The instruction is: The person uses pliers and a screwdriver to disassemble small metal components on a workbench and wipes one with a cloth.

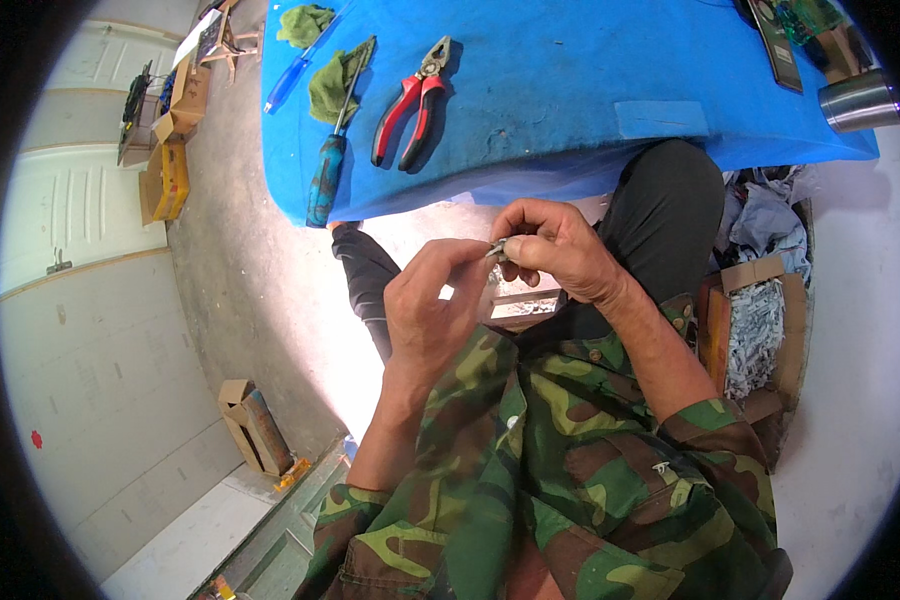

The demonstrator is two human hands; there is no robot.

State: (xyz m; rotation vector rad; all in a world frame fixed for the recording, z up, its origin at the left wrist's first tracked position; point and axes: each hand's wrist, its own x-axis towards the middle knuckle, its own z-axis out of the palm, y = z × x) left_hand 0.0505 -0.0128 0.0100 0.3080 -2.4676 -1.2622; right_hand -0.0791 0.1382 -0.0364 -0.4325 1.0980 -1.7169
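A small grey metal piece (497, 248) is pinched between my two hands, above my lap and short of the table edge. My left hand (432, 290) grips its left end between thumb and forefinger. The thumb and curled fingers of my right hand (560, 250) close on its other side. Fingers cover most of the piece, so its exact kind cannot be made out. On the blue-covered table (570, 90) ahead lie pliers (415, 105) with red and black handles. A screwdriver with a blue-green handle (327, 180) lies left of them.
Green cloths (332, 85) and a clear blue screwdriver (288, 84) lie at the table's left. A phone (775, 45) and a metal cylinder (860, 100) stand at its right. A carton of small grey parts (755, 340) sits right of my leg. Another carton (255, 425) stands on the floor at left.
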